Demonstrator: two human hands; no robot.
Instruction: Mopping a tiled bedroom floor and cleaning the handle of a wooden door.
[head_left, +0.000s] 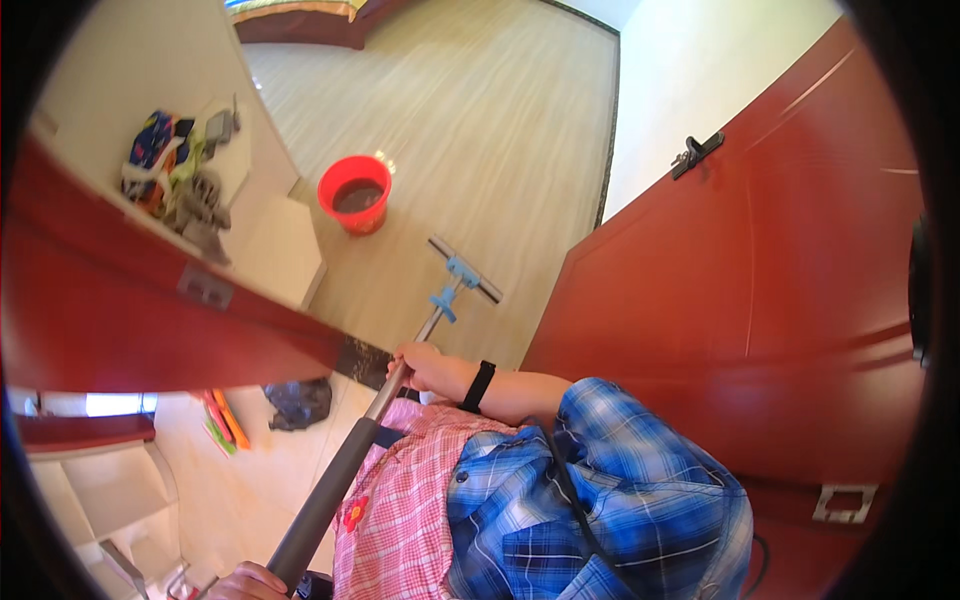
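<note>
A long-handled squeegee or mop (330, 487) runs diagonally up from the lower left. Its dark grey grip leads to a metal shaft, light blue plastic joints and a metal crossbar head (465, 271) over the floor. At the picture's bottom edge, my left hand (247, 581) is closed around the grip's end, partly cut off by the frame. Farther up, my right hand (412, 364) holds the metal shaft, with a black band on that wrist. A red plastic bucket (356, 166) holding dark liquid stands on the floor, left of and beyond the crossbar. Whether the crossbar touches the floor cannot be told.
Red doors flank me, one at the right (675, 300) and one at the left (97, 300). Cloths (199, 202) lie on a white shelf unit (274, 232). A dark threshold (364, 360) crosses the floor. A black plastic bag (300, 403) and colourful items (221, 420) lie lower left.
</note>
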